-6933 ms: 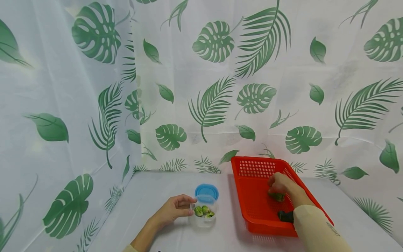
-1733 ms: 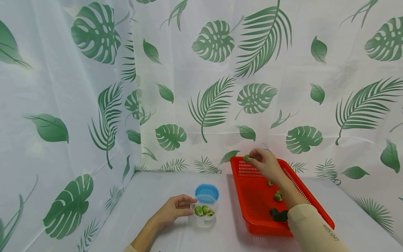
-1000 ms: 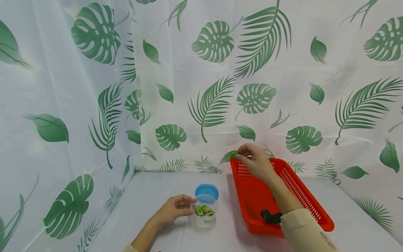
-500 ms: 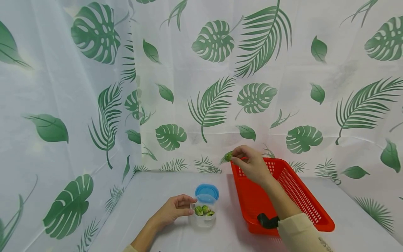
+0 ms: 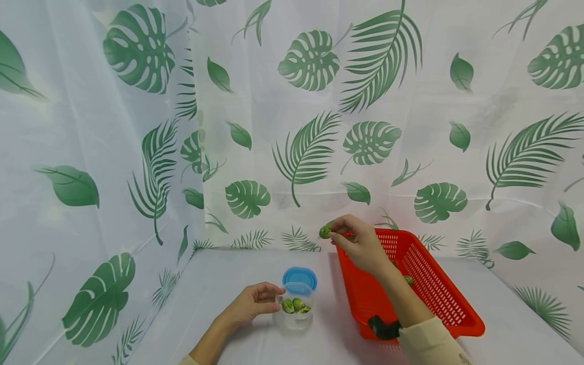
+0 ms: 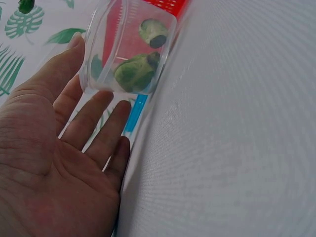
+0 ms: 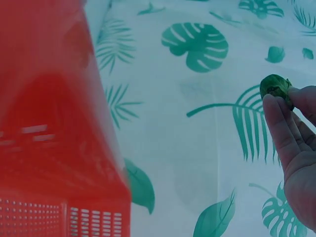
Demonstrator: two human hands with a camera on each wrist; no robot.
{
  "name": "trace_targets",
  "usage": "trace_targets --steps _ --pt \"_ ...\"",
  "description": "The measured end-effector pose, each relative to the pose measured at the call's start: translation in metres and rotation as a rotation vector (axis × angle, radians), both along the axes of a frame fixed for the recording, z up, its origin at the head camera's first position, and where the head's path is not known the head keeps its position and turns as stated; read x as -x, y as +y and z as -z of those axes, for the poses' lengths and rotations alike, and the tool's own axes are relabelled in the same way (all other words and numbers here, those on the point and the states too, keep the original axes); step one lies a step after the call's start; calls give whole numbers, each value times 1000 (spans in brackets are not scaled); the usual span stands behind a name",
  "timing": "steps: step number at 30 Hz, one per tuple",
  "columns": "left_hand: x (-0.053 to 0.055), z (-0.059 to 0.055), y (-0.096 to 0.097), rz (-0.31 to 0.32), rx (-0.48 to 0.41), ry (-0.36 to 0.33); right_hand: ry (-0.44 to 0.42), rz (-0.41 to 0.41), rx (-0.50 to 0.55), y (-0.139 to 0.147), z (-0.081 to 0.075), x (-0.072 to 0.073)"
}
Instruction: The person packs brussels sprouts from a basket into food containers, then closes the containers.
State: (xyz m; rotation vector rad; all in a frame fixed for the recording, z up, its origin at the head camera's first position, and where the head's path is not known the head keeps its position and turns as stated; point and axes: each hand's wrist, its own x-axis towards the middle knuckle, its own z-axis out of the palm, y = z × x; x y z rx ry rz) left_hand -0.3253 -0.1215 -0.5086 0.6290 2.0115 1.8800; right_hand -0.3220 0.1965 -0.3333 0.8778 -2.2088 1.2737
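My right hand (image 5: 362, 247) pinches a green Brussels sprout (image 5: 325, 232) between thumb and fingertips, held in the air above the far left corner of the red basket. In the right wrist view the held sprout (image 7: 275, 89) sits at the tips of the fingers. On the table, my left hand (image 5: 251, 304) touches the left side of a small clear plastic container (image 5: 294, 324) with thumb and fingertips, its fingers fairly straight. Several sprouts (image 5: 288, 305) lie inside the container. Through its wall in the left wrist view, a sprout (image 6: 136, 74) shows near the fingertips.
A blue lid (image 5: 299, 277) lies right behind the container. The large red plastic basket (image 5: 347, 284) stands to the right, with a sprout (image 5: 408, 279) inside, partly behind the right forearm. A black device (image 5: 384, 328) hangs at the right wrist. A leaf-patterned curtain (image 5: 255, 152) rises behind.
My right hand has risen from inside the basket with a sprout and moved left past its far left corner, dipping slightly lately. The left hand and the container have stayed put.
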Motion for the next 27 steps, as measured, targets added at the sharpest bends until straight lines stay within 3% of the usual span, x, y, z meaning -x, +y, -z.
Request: trace_targets --steps 14,27 --pt "0 1 0 1 -4 6 40 -50 8 -18 3 -15" --pt "-1 0 0 -2 -6 -5 25 -55 20 -26 17 -19"
